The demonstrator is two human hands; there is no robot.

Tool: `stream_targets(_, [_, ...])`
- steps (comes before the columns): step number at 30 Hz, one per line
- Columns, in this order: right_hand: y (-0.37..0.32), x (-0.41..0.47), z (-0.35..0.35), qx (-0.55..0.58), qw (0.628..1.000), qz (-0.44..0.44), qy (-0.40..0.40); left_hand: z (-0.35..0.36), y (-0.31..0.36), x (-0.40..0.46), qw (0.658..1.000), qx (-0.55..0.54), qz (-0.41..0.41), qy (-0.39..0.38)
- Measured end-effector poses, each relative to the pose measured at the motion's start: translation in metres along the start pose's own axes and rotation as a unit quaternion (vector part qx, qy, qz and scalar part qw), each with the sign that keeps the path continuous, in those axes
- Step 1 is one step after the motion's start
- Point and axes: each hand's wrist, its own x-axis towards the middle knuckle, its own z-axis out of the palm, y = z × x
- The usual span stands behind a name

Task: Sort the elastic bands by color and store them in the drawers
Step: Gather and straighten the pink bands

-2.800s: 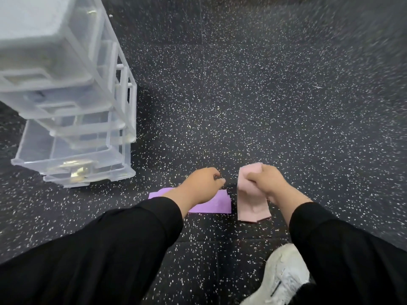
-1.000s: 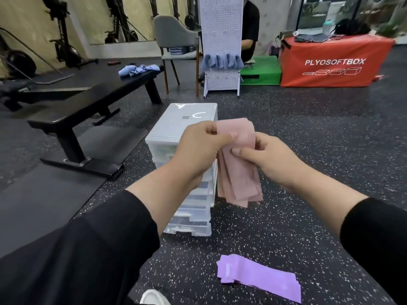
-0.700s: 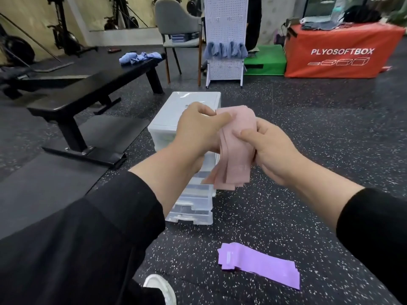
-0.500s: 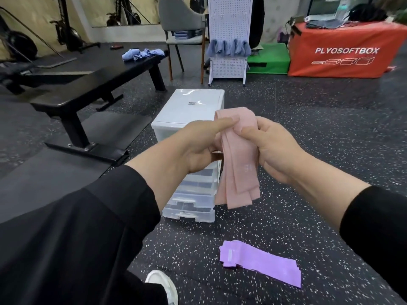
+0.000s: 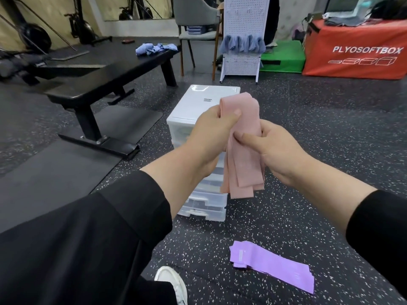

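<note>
I hold a bunch of pink elastic bands (image 5: 242, 164) in the air in front of me, folded over at the top and hanging down. My left hand (image 5: 211, 133) pinches the folded top on its left side. My right hand (image 5: 279, 148) grips the bunch lower down from the right. Behind them stands a clear plastic drawer unit (image 5: 202, 102) with a white top; my arm and the bands hide most of its drawer fronts. A stack of purple elastic bands (image 5: 275, 265) lies flat on the speckled floor at the lower right.
A black workout bench (image 5: 105, 84) stands to the left on a black mat. Further back are a grey chair (image 5: 196, 29), a white pegboard stand (image 5: 242, 36), a green box (image 5: 284, 56) and a red box (image 5: 356, 49). My white shoe (image 5: 174, 282) shows at the bottom.
I have lifted the pink bands off the floor and stood up, leaving the purple stack lying there. In the last second my hands shifted their hold, the left higher, the right lower.
</note>
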Motion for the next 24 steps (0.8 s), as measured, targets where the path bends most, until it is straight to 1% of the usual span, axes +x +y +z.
stream_targets(2, [0.003, 0.003, 0.005, 0.013, 1.000, 0.010, -0.003, -0.008, -0.003, 0.004, 1.000, 0.011, -0.013, -0.010])
stream_targets(6, [0.009, 0.009, 0.011, 0.128, 0.990, 0.057, -0.020, -0.027, 0.001, 0.014, 0.996, -0.036, -0.073, -0.042])
stream_targets(8, [0.010, 0.012, 0.011, 0.158, 0.983, 0.084, -0.040, -0.034, 0.002, 0.020, 0.994, -0.035, -0.090, -0.048])
stream_targets(11, [0.009, 0.016, 0.012, 0.162, 0.978, 0.113, -0.061, -0.036, -0.004, 0.027, 0.996, 0.010, -0.072, -0.041])
stream_targets(15, [0.010, 0.021, 0.017, 0.138, 0.982, 0.128, 0.008, -0.031, -0.008, 0.030, 0.998, 0.020, -0.047, 0.023])
stream_targets(16, [0.010, 0.021, 0.017, 0.126, 0.982, 0.139, 0.009, -0.031, -0.008, 0.031, 0.998, 0.025, -0.040, 0.032])
stream_targets(20, [0.001, 0.016, 0.013, 0.123, 0.968, 0.205, -0.078, -0.033, -0.013, 0.032, 0.998, 0.059, -0.019, 0.029])
stream_targets(22, [-0.005, 0.014, 0.010, 0.110, 0.965, 0.217, -0.096, -0.036, -0.014, 0.031, 0.998, 0.065, -0.009, 0.012])
stream_targets(24, [-0.009, 0.014, 0.005, 0.118, 0.962, 0.227, -0.091, -0.039, -0.016, 0.032, 0.999, 0.052, 0.001, -0.004])
